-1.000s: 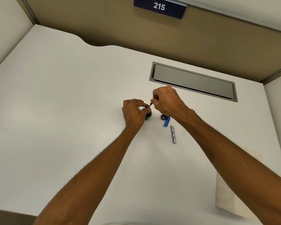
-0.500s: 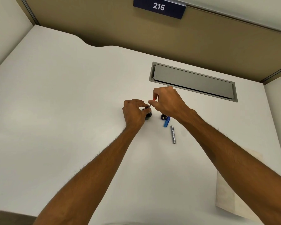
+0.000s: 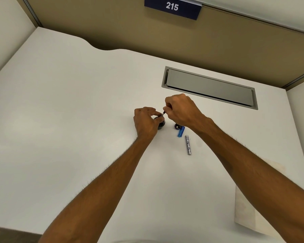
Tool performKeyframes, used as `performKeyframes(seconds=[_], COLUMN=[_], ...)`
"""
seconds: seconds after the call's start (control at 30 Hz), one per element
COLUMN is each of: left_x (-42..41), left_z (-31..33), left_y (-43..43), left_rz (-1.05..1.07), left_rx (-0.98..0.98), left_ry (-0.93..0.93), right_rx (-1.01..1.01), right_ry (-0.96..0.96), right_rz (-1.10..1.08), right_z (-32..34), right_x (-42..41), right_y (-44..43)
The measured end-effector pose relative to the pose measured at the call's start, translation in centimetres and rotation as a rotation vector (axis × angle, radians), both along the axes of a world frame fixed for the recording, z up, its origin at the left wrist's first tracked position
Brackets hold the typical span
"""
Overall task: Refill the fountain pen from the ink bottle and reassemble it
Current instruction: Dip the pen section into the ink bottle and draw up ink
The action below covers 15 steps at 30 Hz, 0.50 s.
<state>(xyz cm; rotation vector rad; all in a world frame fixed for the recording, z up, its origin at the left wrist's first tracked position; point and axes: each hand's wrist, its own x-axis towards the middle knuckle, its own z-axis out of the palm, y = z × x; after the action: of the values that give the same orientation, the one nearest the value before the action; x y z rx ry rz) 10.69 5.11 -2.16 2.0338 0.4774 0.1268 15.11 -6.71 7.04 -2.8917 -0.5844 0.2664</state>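
**Pinched pen section meets ink bottle**

Gripping a slim pen section (image 3: 164, 113) in closed fingertips, the right hand (image 3: 181, 109) tilts it down to the ink bottle (image 3: 161, 124) — steadied on the white desk (image 3: 77, 120) by the left hand (image 3: 145, 120), fingers closed around it; bottle cap (image 3: 177, 126), blue piece (image 3: 181, 132) and silver barrel (image 3: 188, 145) lie just right.

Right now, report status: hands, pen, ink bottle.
Left hand steadying ink bottle. Right hand holding pen section over its mouth. Bottle cap, blue piece, silver barrel lying alongside, nothing blocking.
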Motion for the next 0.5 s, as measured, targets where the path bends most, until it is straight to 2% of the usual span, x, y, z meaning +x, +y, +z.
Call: performKeyframes(seconds=[0.3, 0.5], left_x=[0.00, 0.05], left_z=[-0.01, 0.06], left_y=[0.03, 0.04], left_rz=[-0.003, 0.003], left_rx=[0.016, 0.011], left_ry=[0.024, 0.035], right_rx=[-0.027, 0.020], right_ry=[0.014, 0.003], right_rz=[-0.029, 0.053], right_z=[-0.10, 0.05], right_x=[0.29, 0.19], right_y=[0.04, -0.27])
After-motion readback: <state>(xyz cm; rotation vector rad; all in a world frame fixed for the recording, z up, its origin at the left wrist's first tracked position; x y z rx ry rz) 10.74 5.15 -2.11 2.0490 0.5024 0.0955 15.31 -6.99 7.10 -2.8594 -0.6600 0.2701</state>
